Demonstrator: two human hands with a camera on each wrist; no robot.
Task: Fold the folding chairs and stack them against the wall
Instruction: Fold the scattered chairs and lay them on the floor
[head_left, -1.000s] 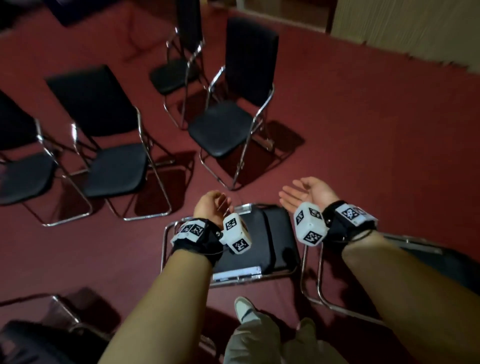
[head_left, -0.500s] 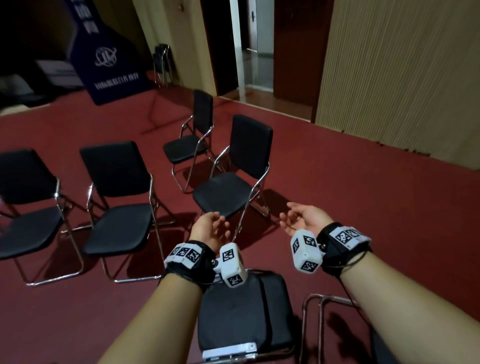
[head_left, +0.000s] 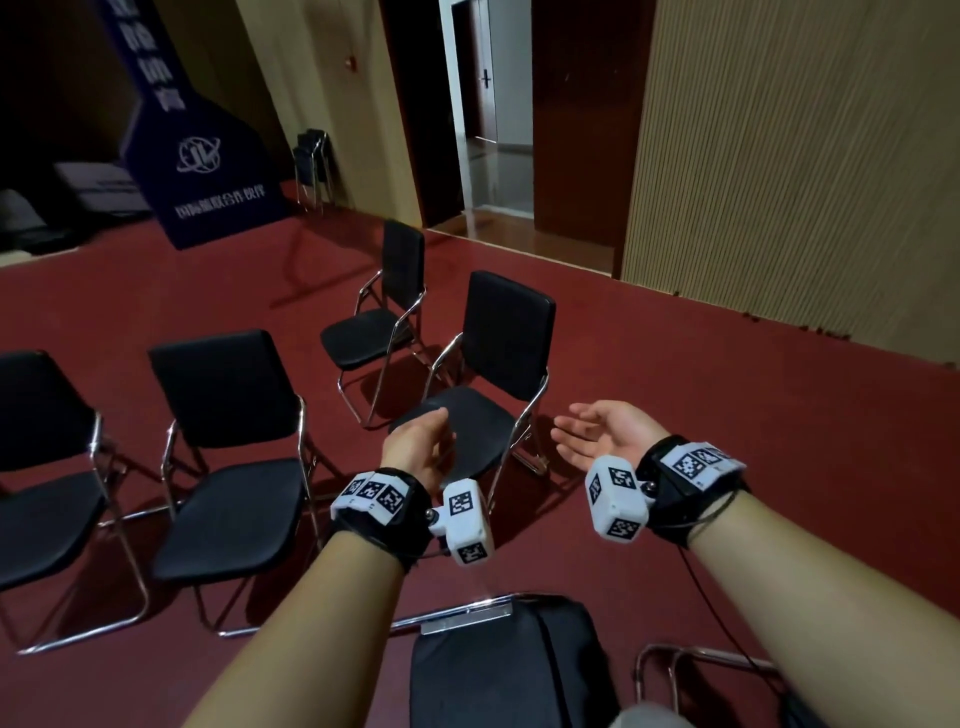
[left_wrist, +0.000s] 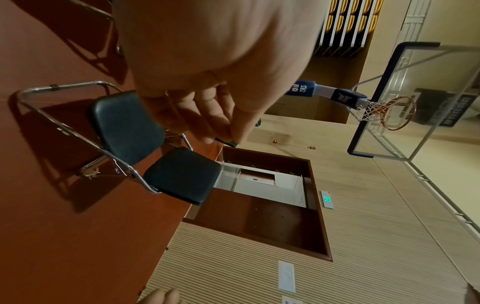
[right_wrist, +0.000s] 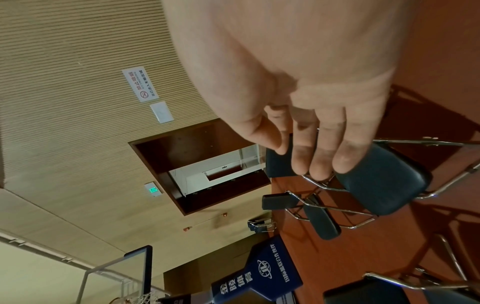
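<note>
Several black folding chairs with chrome frames stand unfolded on the red floor. The nearest open chair (head_left: 488, 364) is just beyond my hands, and also shows in the left wrist view (left_wrist: 155, 156) and the right wrist view (right_wrist: 384, 185). My left hand (head_left: 431, 441) hovers over its seat with fingers loosely curled, holding nothing. My right hand (head_left: 587, 431) floats to the right, palm up, fingers relaxed and empty. The padded back of another chair (head_left: 509, 670) sits directly below my forearms.
More chairs stand at the left (head_left: 228, 447) (head_left: 36, 457) and behind (head_left: 384, 312). Folded chairs (head_left: 311, 166) lean at the far wall beside a blue banner stand (head_left: 208, 171). An open doorway (head_left: 493, 130) and slatted wall (head_left: 779, 156) lie ahead.
The head view has tilted up from the floor to the room. My left hand has left the near chair's back and both hands have risen into the air, empty.
</note>
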